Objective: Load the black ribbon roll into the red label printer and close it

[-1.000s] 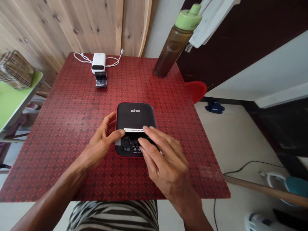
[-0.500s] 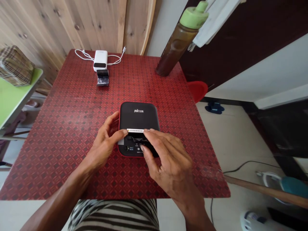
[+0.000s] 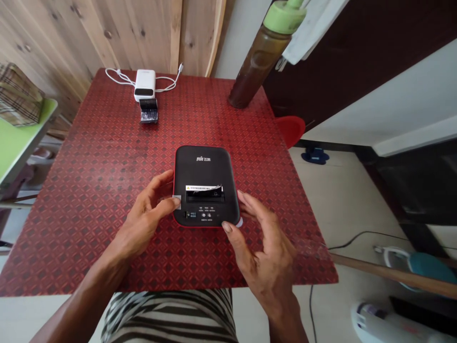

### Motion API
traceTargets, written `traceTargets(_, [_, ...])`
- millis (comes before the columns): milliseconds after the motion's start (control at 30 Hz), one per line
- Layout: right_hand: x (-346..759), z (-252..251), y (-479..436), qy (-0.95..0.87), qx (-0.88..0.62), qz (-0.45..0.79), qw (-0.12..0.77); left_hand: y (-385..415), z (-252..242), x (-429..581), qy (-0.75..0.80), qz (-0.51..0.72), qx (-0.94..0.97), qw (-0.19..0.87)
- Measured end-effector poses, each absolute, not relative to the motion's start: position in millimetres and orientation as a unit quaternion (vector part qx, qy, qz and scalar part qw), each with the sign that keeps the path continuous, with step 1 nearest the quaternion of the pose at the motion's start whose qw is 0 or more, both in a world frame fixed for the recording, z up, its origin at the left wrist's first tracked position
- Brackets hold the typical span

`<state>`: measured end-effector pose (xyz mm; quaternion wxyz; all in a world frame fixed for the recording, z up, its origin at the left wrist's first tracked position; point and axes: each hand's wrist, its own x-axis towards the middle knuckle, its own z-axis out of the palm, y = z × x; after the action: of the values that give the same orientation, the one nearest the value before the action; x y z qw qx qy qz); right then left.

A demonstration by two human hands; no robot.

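- Black-and-red label printer lying flat mid-worktop, paper strip curling at slot
- Left hand open, thumb on printer's left edge
- Right hand open, fingers spread just beside right corner

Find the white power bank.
In the head view, the white power bank sits near the far edge of the red table, left of centre, just behind a small black object.
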<state>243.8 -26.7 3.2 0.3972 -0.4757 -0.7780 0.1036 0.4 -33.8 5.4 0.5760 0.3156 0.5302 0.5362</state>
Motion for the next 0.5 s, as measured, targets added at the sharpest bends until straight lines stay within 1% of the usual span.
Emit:
traceTargets(300, [243, -11, -28, -0.717, -0.517, 0.201, 0.421, -33, 8, 11, 0.538, 0.551, 0.275, 0.575])
traceTargets(500, [244, -12, -26, -0.696, -0.514, 0.253, 0.433, -34, 6, 14, 0.545, 0.563, 0.268, 0.560])
